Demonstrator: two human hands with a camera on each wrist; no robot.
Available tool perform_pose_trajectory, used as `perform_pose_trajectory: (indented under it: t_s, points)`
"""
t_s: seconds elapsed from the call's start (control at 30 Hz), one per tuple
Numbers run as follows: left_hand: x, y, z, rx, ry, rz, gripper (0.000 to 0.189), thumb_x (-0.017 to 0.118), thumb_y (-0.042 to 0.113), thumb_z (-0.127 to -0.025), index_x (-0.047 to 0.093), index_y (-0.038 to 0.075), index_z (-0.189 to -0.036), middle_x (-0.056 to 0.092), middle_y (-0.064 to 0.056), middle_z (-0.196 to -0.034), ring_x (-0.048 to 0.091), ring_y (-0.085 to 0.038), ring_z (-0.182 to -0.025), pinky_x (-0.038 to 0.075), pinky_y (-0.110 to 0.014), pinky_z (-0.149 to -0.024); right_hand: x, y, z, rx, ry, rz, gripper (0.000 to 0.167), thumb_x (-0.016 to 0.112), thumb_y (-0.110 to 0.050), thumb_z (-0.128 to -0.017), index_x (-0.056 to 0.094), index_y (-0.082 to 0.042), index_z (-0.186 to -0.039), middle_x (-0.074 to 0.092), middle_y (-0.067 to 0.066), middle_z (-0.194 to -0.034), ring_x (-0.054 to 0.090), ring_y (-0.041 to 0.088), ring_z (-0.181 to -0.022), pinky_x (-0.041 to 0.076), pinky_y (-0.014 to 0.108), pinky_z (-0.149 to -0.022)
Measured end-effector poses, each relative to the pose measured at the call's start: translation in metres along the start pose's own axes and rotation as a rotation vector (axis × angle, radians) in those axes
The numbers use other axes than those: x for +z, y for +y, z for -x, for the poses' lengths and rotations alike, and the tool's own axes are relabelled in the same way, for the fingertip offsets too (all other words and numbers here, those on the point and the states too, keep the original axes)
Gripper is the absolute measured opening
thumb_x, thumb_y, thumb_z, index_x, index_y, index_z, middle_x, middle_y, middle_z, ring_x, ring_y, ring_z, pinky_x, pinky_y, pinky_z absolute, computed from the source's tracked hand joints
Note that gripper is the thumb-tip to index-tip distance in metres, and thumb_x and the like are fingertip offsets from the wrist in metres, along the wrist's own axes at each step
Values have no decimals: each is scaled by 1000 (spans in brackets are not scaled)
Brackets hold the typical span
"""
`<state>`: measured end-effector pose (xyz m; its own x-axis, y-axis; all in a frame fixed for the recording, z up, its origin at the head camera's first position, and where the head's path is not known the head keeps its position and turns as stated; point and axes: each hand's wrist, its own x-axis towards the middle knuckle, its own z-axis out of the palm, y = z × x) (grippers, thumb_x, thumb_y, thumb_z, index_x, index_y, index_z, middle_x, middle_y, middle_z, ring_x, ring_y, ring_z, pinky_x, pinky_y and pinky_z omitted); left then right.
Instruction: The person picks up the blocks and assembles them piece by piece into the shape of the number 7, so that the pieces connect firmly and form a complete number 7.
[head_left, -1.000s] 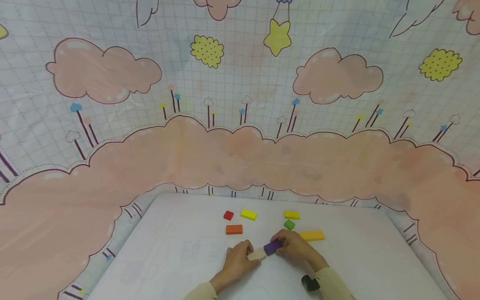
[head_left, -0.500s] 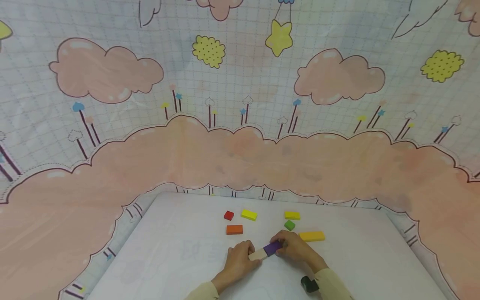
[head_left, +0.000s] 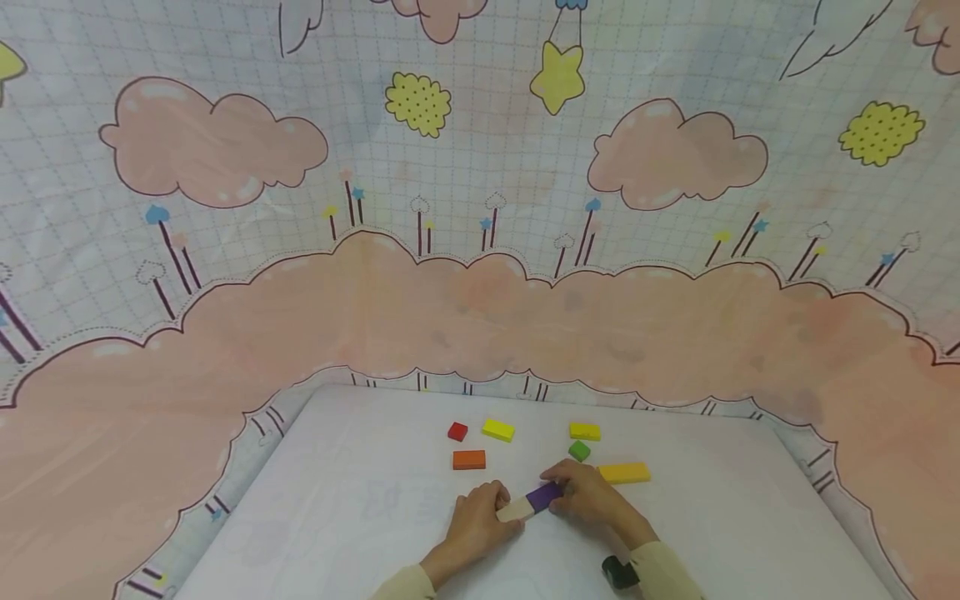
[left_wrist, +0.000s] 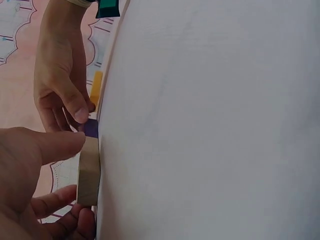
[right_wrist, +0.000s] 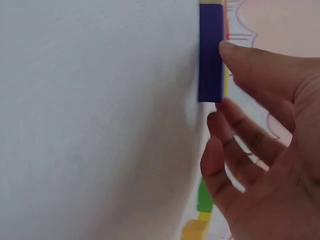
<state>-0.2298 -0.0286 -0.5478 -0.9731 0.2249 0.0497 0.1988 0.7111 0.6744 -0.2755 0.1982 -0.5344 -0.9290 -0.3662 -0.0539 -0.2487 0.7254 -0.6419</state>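
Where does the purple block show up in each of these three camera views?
Head: the purple block is low, slightly right of centre, by the right hand.
Left wrist: the purple block is left of centre, about mid-height.
Right wrist: the purple block is right of centre, upper half.
Shared landmark: the pale block at its end, only a sliver in right wrist.

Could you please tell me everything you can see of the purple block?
The purple block is a plain, straight-edged bar, smooth-looking, perhaps painted wood. It appears to lie on the white tabletop, slanted in the head view, one end against the pale block, the two in line. The right hand holds it toward its other end, hiding part of it there.
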Motion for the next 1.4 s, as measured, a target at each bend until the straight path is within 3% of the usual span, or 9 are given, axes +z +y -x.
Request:
perform_pose_trajectory:
  t_s: [0.17,0.37,0.5,0.77,1.4]
  points:
    - [-7,-4,4,32,-53,32,34,79,33,-80,63,14,-104,59,6,-89,48,-8,-78,35,-32,-75,-7,-7,12,141,131,-83,31,77,-16,-83,70,-18,-114,68,0,-112,60,19,-99,54,39,-81]
    - [-19,-14,4,57,-129,88,34,76,26,-84,64,15,-115,63,5,-105,56,-12,-96,48,-40,-89,-7,-11,20,189,228,-117,28,77,-18,-84,70,-12,-110,71,1,-107,60,14,-91,53,30,-75]
    - [-25,-21,0,55,-174,113,36,75,22,-85,64,14,-119,64,4,-109,58,-14,-100,50,-41,-92,-3,-9,20,224,229,-139,28,77,-20,-83,70,-11,-109,71,0,-102,60,13,-86,52,28,-70]
    - [-30,-25,-4,113,-213,108,33,75,16,-85,67,13,-116,67,3,-109,62,-13,-102,52,-34,-92,6,-4,19,230,239,-153,28,78,-15,-82,71,-8,-108,67,-1,-92,60,13,-82,51,28,-69]
    - [-26,-29,-8,118,-223,107,28,75,14,-84,70,15,-111,69,8,-103,60,-6,-95,50,-32,-91,11,-3,14,244,212,-112,28,77,-11,-81,72,-6,-108,69,0,-92,59,13,-83,51,30,-72]
